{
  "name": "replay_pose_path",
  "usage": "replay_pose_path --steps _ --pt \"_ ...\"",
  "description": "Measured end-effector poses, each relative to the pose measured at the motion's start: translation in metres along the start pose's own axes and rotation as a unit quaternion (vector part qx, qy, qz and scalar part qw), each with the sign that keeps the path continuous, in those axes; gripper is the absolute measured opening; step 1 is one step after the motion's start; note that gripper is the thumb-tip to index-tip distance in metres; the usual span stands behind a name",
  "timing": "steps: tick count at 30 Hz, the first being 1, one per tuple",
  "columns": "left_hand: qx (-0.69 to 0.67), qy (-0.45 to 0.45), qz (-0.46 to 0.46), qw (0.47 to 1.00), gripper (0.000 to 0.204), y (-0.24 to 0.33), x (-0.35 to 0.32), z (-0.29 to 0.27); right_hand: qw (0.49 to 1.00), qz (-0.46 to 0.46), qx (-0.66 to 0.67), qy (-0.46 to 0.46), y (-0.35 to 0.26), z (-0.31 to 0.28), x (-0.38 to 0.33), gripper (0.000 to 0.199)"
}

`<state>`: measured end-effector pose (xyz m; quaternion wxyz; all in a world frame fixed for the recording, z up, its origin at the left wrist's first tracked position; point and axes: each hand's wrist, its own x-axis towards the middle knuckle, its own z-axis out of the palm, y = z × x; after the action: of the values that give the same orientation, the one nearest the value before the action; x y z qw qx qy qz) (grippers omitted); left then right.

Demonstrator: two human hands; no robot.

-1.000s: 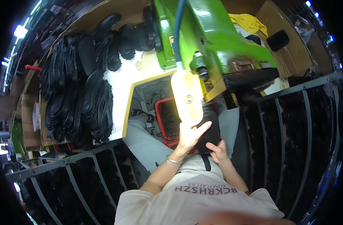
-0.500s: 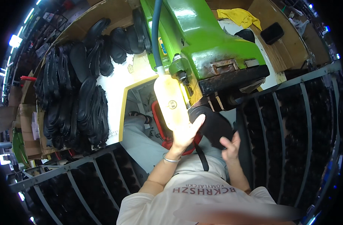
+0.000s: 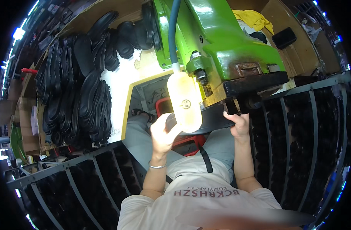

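Black shoe sole (image 3: 206,120) held flat under the head of the green machine (image 3: 229,50), between both hands; its long axis runs left to right across the person's lap, roughly level, slightly raised toward the right.

Left hand (image 3: 164,132) at the sole's left end, fingers curled up around the edge, thumb side toward the lamp; closed on the sole, though the grip itself is partly hidden behind the pale lamp (image 3: 185,101), which hangs in front of it on a blue-grey hose (image 3: 173,30).

Right hand (image 3: 238,124) at the sole's right end, fingers wrapped over the top edge just beneath the dark jaw block (image 3: 256,82) of the machine; closed on the sole; knuckles almost touching the block.

Right hand is the nearer one to the working point of the machine; left hand sits further out, toward the open side.

Room: tight above (machine head, lamp) and to the right (block, then the grey metal rack (image 3: 313,115)); open space lies below, toward the lap, and leftward over the yellow-edged cutout of the table (image 3: 125,76); a red crate (image 3: 183,140) sits under the sole, near the knees.

Stack of black soles (image 3: 83,92) lies well apart on the table's left; a yellow cloth (image 3: 256,17) behind the machine.
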<state>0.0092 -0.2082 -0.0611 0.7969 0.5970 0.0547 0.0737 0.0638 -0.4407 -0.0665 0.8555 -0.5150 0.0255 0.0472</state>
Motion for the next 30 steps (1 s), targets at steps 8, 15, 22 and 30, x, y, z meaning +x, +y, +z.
replay_pose_path --steps 8,15,22,30 --pt "0.065 -0.080 -0.069 0.992 0.027 -0.011 -0.028 -0.058 0.990 -0.031 -0.121 -0.064 0.007 0.046 0.011 0.034" --pt "0.121 -0.136 -0.027 0.983 0.024 -0.021 0.022 0.019 0.990 -0.045 -0.130 -0.020 0.022 0.055 -0.001 0.029" --pt "0.081 -0.054 0.001 0.995 0.025 -0.041 0.004 0.036 0.967 0.207 -0.107 -0.102 0.060 -0.002 -0.107 0.040" --pt "0.247 -0.060 0.068 0.965 0.024 -0.045 -0.002 0.044 0.986 -0.004 -0.132 0.104 0.013 -0.069 -0.097 0.032"
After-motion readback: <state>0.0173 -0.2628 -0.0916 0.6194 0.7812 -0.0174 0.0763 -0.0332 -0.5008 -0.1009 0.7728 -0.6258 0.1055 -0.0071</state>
